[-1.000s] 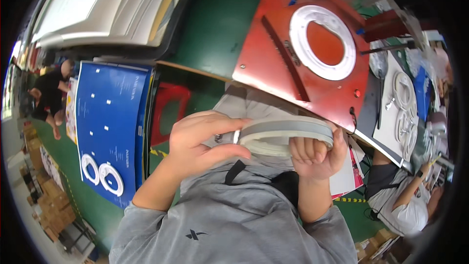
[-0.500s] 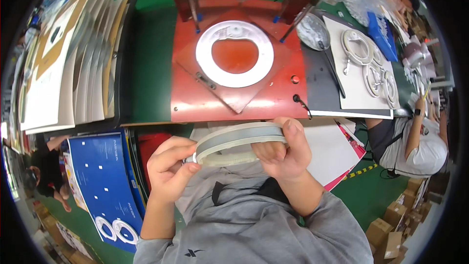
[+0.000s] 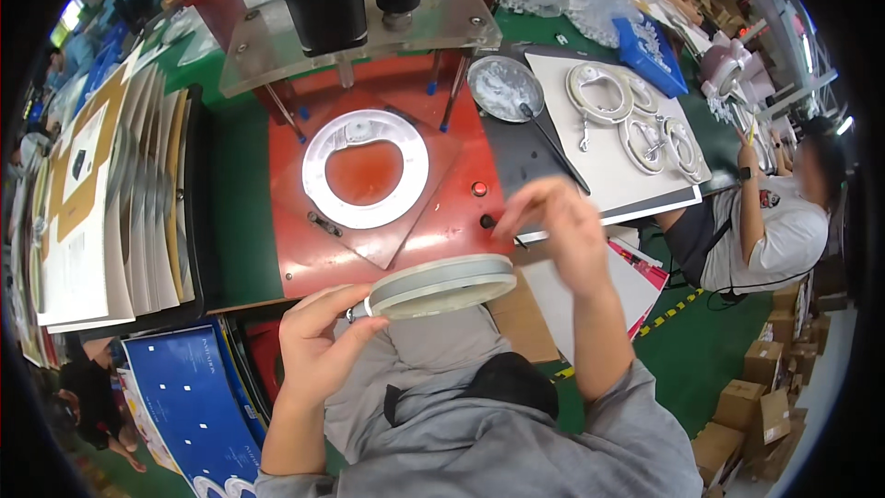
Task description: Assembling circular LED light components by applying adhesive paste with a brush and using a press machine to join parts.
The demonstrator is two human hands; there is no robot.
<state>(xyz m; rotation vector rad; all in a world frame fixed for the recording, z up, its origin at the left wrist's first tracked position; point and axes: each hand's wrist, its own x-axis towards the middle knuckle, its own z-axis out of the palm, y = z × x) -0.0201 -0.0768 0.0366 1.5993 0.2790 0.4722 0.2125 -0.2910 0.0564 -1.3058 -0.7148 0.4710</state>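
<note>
My left hand (image 3: 318, 350) is curled around the near end of a pale ring (image 3: 441, 284), thumb on its rim and fingers (image 3: 323, 306) wrapped behind, so the ring hangs edge-on in front of my chest, just off the near edge of the red plate (image 3: 304, 258). That grip is firm and partly closed; only this hand carries the ring. My right hand (image 3: 564, 229) is off it, lifted above and to the right, fingers loose and spread, holding nothing that I can see. It is blurred, so I cannot tell more about its fingertips.

I judge this to be the step between picking up a ring and seating it: the ring is in hand, not yet on the fixture. On the red plate a white ring (image 3: 366, 181) already lies flat under the press head (image 3: 355, 9). The next move, as I read it, needs my free hand to meet the held ring's far end so that both hands can level it.

Further out, a grey board (image 3: 599, 166) to the right carries more white rings (image 3: 600, 92) and a round dish (image 3: 503, 88). Stacked card sheets (image 3: 111, 203) stand to the left, a blue carton (image 3: 194, 401) by my left elbow. A person (image 3: 770, 226) in a white shirt sits at the right.
</note>
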